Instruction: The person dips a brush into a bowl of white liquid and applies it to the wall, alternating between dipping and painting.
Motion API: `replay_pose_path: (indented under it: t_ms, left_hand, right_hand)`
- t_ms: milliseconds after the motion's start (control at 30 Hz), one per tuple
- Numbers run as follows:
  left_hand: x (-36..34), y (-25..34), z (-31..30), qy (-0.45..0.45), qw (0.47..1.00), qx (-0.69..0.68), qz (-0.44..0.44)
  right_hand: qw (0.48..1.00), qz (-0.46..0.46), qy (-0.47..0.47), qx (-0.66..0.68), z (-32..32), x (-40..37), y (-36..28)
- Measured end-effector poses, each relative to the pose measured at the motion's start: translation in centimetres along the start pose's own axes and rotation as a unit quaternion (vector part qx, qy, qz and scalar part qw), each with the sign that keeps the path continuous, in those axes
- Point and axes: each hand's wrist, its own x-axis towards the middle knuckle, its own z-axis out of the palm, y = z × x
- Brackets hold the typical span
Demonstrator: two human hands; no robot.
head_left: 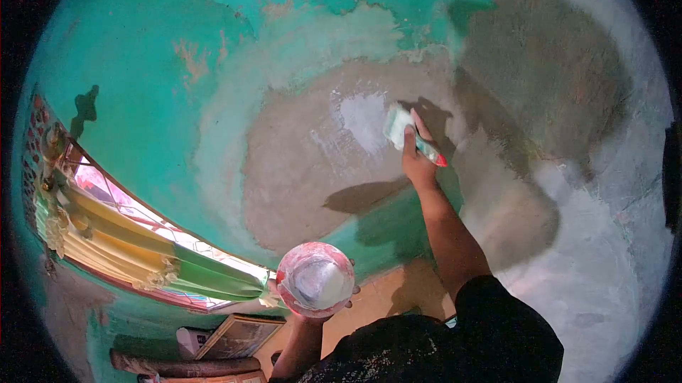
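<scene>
My right hand [419,156] is closed on a paintbrush [399,126] with a red handle end and white-coated bristles. The bristles are at the wall, just right of a fresh white patch [364,120] on a bare grey-brown area [298,163]. Lower down, my left hand [312,317] supports a round red bowl [315,280] from underneath, its fingers showing at the rim. White paint or paste lies in the bowl and coats its inner wall.
Green paint [142,49] surrounds the bare area, and a grey wall [590,276] stands at the right. At the left is a window with a yellow and green curtain [135,234]. A framed picture [238,337] and rolled material [185,365] lie low at the left.
</scene>
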Motion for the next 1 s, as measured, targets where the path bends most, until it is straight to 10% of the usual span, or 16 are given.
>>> replay_pose_path:
  t_ms: [233,400,533,733,1000]
  left_hand:
    - [0.2,0.0,1.5,-0.038,0.996,-0.074,-0.040]
    - [-0.3,-0.4,0.9,0.063,0.997,-0.032,0.018]
    - [0.0,-0.1,-0.1,-0.001,1.000,0.000,0.007]
    - [-0.1,-0.3,-0.1,0.014,1.000,-0.019,0.010]
    - [0.3,-0.8,1.3,0.010,0.999,-0.026,0.020]
  right_hand:
    - [0.984,-0.177,-0.011,-0.009,1.9,-1.2,3.5]
    - [0.995,-0.091,-0.029,-0.025,-0.8,-8.1,11.1]
    - [0.986,0.160,-0.012,-0.042,-1.9,-7.3,8.2]
    - [0.996,-0.015,0.080,-0.025,1.5,0.6,0.6]
    - [0.972,-0.155,-0.161,0.075,6.6,0.4,-8.8]
